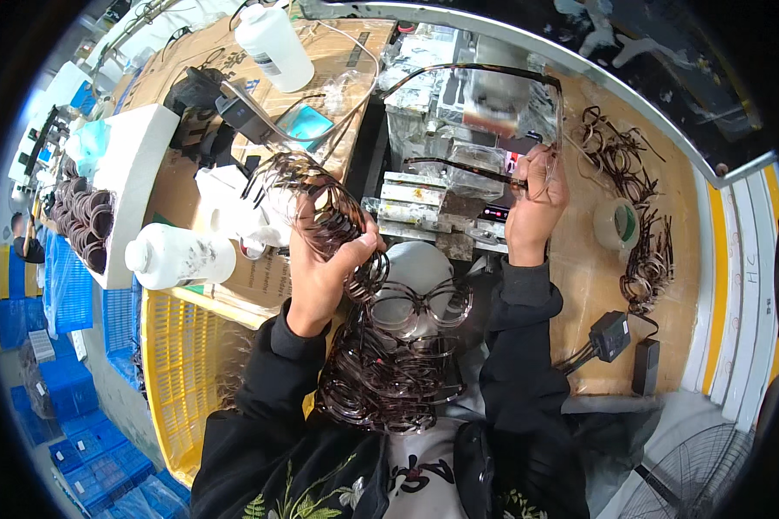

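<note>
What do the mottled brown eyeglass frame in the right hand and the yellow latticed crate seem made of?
Mottled brown eyeglass frame: probably plastic, apparently glossy, from its dark-and-amber patterning; a metal core can't be ruled out.
Yellow latticed crate: likely moulded plastic, fairly smooth, from its even colour and regular openings.

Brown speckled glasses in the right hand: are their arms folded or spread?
Spread: both long, thin arms of the glasses in the right hand stick out leftward, with a gap between.
</note>
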Action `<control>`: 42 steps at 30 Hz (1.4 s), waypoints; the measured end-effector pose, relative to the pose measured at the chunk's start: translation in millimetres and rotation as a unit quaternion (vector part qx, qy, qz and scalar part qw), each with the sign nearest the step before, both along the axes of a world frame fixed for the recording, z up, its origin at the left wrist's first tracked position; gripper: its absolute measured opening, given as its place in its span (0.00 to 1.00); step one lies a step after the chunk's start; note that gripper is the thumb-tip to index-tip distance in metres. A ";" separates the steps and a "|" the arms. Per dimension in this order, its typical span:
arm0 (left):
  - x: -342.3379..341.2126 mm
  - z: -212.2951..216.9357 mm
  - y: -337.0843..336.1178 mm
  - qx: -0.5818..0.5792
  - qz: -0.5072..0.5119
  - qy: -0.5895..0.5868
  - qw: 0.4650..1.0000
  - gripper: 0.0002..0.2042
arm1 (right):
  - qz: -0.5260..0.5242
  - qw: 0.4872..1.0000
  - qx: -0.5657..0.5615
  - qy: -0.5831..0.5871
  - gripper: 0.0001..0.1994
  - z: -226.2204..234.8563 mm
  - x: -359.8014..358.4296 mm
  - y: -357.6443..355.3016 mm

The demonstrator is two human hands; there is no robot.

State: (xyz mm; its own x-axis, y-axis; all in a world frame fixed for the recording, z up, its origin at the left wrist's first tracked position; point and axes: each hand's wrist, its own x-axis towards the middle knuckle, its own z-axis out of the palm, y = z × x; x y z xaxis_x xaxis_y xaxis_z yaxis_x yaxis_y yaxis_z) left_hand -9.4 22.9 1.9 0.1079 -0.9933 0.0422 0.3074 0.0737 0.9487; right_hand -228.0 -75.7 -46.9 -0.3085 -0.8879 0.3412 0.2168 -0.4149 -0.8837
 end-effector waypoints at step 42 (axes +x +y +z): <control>1.7 11.3 -4.8 -0.158 -0.027 0.131 0.978 0.39 | 0.002 0.929 0.040 0.368 0.09 79.6 -49.1 186.8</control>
